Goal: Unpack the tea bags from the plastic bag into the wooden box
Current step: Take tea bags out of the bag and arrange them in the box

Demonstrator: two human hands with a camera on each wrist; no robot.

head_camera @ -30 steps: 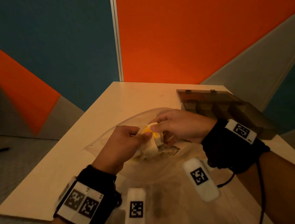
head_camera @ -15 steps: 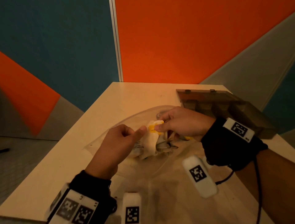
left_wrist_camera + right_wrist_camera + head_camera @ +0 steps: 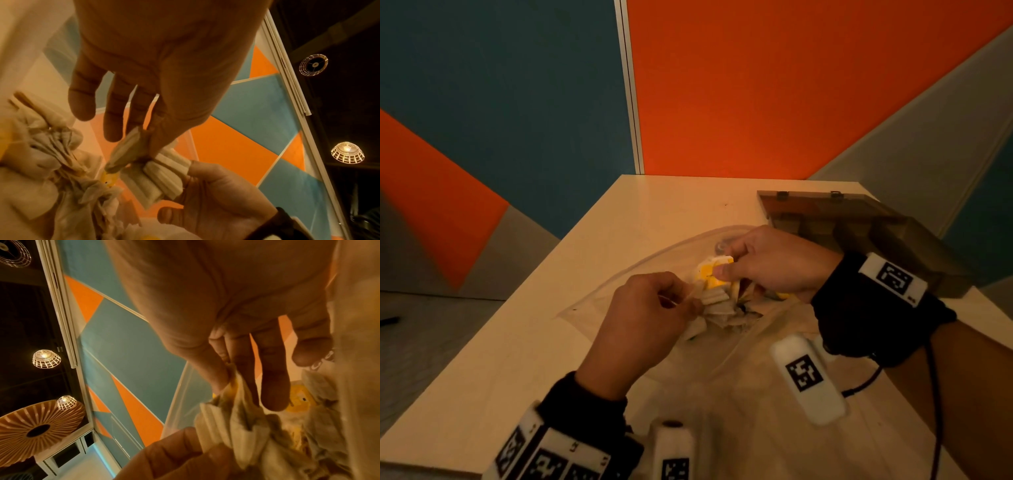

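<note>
The left hand pinches one soft, ridged white paper tea bag, the right hand pinches a crumpled bunch of them inside the thin clear plastic bag, near the open, compartmented brown wooden box.

Pale table under everything. Orange and blue wall panels behind. Wire-caged ceiling lamps lit overhead.

orange-teal walls, dim, perhaps lamplit
</note>
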